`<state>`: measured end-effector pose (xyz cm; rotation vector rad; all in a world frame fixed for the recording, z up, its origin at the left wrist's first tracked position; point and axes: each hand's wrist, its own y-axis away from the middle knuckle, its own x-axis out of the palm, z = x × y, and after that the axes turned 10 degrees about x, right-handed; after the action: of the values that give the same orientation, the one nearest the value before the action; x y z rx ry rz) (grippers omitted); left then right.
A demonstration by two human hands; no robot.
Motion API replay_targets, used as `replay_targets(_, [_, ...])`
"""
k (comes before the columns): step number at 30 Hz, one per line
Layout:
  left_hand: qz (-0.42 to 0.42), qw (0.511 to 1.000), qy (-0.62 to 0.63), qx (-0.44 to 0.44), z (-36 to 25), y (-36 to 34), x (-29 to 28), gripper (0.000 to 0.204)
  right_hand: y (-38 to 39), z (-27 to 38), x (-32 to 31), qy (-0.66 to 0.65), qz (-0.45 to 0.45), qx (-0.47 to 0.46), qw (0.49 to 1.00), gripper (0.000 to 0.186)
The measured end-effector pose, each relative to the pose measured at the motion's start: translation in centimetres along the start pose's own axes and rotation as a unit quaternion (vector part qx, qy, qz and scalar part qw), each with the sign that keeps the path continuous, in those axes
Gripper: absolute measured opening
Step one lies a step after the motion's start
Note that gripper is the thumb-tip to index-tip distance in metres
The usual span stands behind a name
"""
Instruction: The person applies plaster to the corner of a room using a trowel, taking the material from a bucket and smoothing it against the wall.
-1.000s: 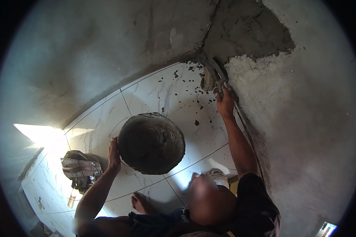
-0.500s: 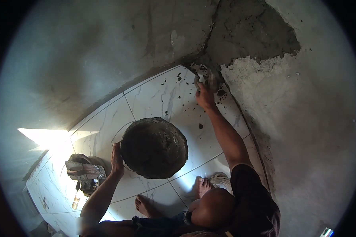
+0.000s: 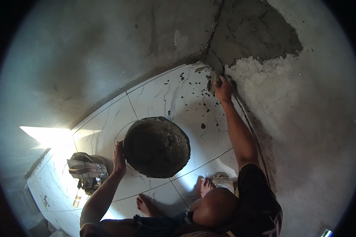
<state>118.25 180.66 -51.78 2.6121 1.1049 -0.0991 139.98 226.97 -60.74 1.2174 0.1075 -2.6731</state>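
My left hand (image 3: 119, 158) is closed on the left side of a dark, mortar-caked bucket (image 3: 181, 136) standing on the floor. Wet grey mortar (image 3: 152, 148) lies inside it, and a thin wire handle hangs along its left side. Far off at the corner, my right hand (image 3: 223, 91) grips what looks like a trowel (image 3: 213, 82), smeared grey and partly hidden by my fingers. Its blade is low, by the foot of the right wall. Above it, a patch of fresh mortar (image 3: 255, 33) covers the wall beside the corner.
Mortar crumbs (image 3: 203, 126) are scattered over the white marbled tiles (image 3: 150, 102). A dirty container with tools (image 3: 87, 170) stands at the left near a sunlit spot. Grey walls rise on the far side and the right. My bare feet (image 3: 146, 206) are near the bucket.
My right hand has moved right and slightly nearer with the trowel, along the foot of the right wall. The left hand has stayed on the bucket; the view has shifted slightly.
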Motion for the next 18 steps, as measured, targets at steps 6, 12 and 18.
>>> replay_targets(6, [0.005,1.000,-0.018,-0.005,0.6,0.0,-0.2,0.067,4.5,0.0,1.3,-0.040,-0.045,-0.106,0.993,0.041])
replay_targets(12, [-0.032,0.999,0.025,-0.020,0.6,0.0,0.1,0.066,3.7,2.2,3.3,0.058,0.060,-0.184,0.979,0.039])
replay_targets(18, [-0.017,0.999,0.026,-0.021,0.1,0.1,0.2,0.066,1.1,0.0,2.8,0.096,0.029,-0.197,0.975,0.039])
